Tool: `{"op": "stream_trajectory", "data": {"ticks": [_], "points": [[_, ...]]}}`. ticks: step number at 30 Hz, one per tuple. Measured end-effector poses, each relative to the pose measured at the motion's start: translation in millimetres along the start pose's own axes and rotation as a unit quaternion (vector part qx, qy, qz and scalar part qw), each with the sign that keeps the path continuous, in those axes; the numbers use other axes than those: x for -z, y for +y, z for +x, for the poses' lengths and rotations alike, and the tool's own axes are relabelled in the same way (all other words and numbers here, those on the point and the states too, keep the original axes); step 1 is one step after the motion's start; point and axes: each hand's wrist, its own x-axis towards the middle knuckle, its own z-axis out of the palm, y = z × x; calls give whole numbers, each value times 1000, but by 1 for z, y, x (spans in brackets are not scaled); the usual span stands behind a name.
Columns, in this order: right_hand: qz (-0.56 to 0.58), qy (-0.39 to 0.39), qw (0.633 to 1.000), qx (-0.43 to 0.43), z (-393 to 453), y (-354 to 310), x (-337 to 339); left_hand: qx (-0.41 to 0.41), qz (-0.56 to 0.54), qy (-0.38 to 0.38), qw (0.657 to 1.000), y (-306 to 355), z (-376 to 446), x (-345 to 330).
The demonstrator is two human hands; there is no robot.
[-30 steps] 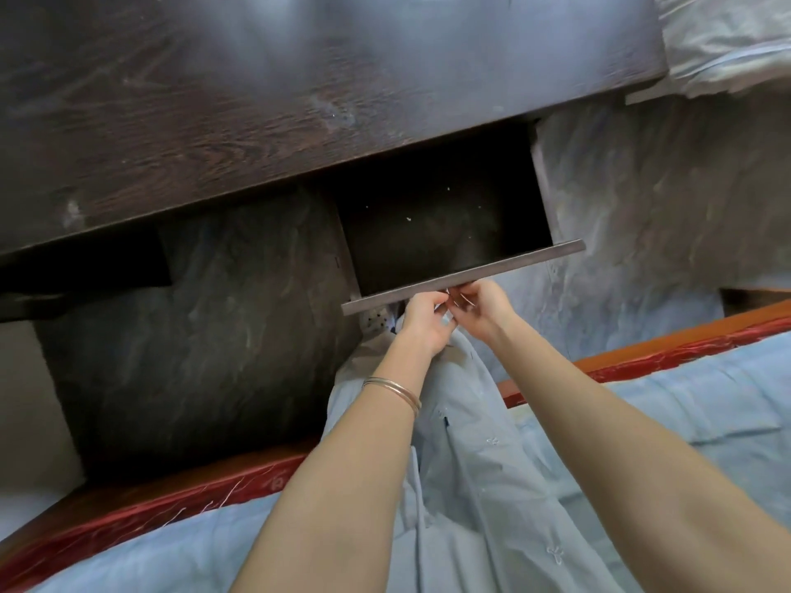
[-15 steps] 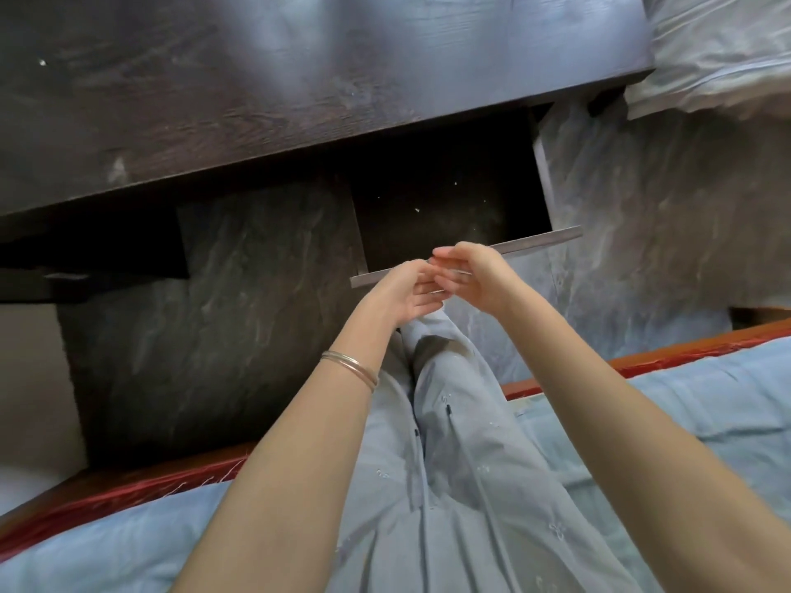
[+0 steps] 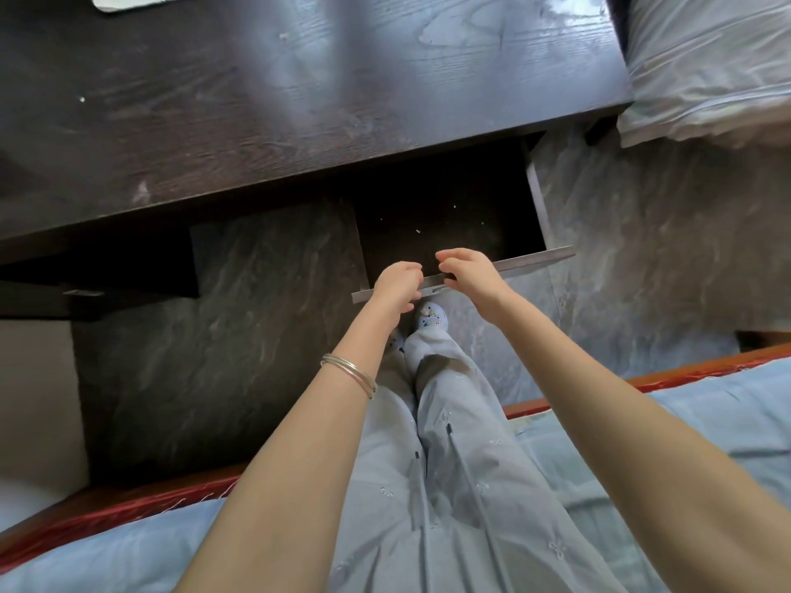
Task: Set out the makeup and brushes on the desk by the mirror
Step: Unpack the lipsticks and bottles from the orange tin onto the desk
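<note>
A dark wooden desk fills the upper part of the view. Under its right end a drawer is pulled out, and its dark inside shows only a few pale specks. No makeup or brushes are in sight. My left hand hangs over the left part of the drawer's grey front edge, fingers loosely curled, holding nothing. My right hand hovers just right of it over the same edge, fingers also loosely curled and holding nothing. The two hands are a small gap apart.
A pale flat object with a rounded corner lies at the desk's far left edge. A plastic-wrapped bundle sits right of the desk. I sit on a bed with a blue sheet and a red frame, above the grey stone floor.
Both hands left the handle on the drawer front, rose above its top edge and moved apart. The view tilted up, showing more of the desk top.
</note>
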Motion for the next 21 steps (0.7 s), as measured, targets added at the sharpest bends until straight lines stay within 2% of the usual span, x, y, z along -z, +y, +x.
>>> {"op": "stream_trajectory", "data": {"ticks": [4, 9, 12, 15, 18, 21], "points": [[37, 21, 999, -5, -2, -2, 2, 3, -24, 13, 1000, -3, -3, -5], [-3, 52, 993, -106, 5, 5, 1, -49, -50, 66, 995, -5, 6, -13], [-6, 70, 993, -93, 11, 2, -2, -36, -68, 86, 993, 0, 13, -11], [7, 91, 994, -65, 16, -8, -4, -60, -99, 94, 989, 5, 19, -3], [72, 73, 994, -38, 25, -24, -8, -88, -123, 96, 984, 20, 24, 7], [159, 10, 985, -58, 42, -47, -14, -86, -127, 93, 984, 45, 31, 15]]}}
